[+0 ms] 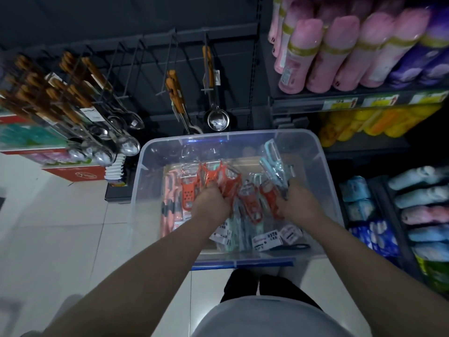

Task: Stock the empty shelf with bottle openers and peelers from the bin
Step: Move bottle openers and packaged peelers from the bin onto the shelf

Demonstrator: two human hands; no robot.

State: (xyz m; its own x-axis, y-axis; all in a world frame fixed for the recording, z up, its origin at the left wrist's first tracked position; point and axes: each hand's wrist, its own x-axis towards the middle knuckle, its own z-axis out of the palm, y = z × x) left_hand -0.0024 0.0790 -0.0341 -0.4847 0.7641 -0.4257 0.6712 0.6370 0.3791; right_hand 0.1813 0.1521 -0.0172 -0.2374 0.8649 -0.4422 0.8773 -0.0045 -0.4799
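A clear plastic bin (323,166) stands on the floor in front of me, holding several packaged peelers and openers. My left hand (210,204) grips a bunch of red-orange packaged peelers (218,177) inside the bin. My right hand (297,201) grips a bunch of pale blue packaged peelers (274,161), tilted up toward the bin's far right side. More red openers (252,203), pink-handled peelers (170,205) and mint ones (237,235) lie on the bin's bottom. Bare black hooks (136,66) stick out from the dark rack above the bin.
Wood-handled spoons (73,105) hang in rows at the left; a ladle (215,103) and tongs (177,98) hang over the bin. Shelves on the right carry pink bottles (340,52), yellow packs (364,125) and blue packs (379,229). White tile floor (60,227) lies to the left.
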